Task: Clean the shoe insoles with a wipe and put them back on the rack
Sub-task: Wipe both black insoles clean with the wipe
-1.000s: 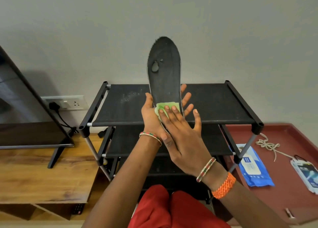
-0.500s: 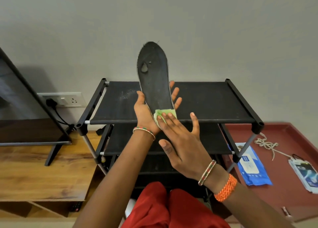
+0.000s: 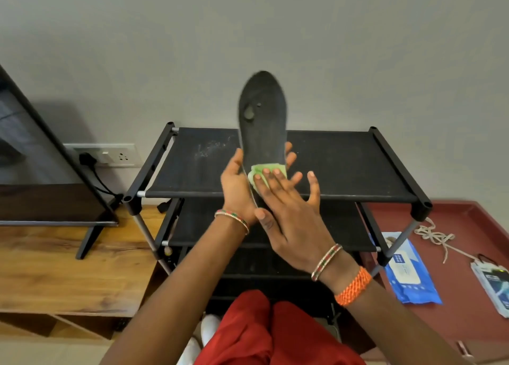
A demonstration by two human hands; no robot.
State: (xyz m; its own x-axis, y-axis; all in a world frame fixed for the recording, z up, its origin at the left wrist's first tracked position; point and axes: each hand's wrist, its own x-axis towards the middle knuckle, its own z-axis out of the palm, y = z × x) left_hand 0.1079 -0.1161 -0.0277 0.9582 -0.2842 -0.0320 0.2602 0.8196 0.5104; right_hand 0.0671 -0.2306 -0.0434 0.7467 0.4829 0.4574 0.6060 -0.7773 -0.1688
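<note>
A: What could go wrong from here?

B: Nearest the camera, the right hand (image 3: 289, 216) is laid flat, its straight fingers (image 3: 271, 179) pressing the green wipe (image 3: 265, 172) against the heel end of the insole (image 3: 261, 128). The wipe is only pressed, not pinched, so it could be dragged loose on a hard stroke and dropped.

A: And the insole itself?

B: It is gripped from behind by the left hand (image 3: 237, 183), thumb along its left edge, fingertips (image 3: 290, 155) seen past the right edge. Only the lower part is supported, so the toe could be bent back under pressure. The toe looks blurred, so its exact tilt cannot be judged.

A: Where is it relative to the rack?

B: It is held upright above the front of the rack (image 3: 358, 166), apparently not touching the top shelf. It could be knocked against the frame on return.
</note>
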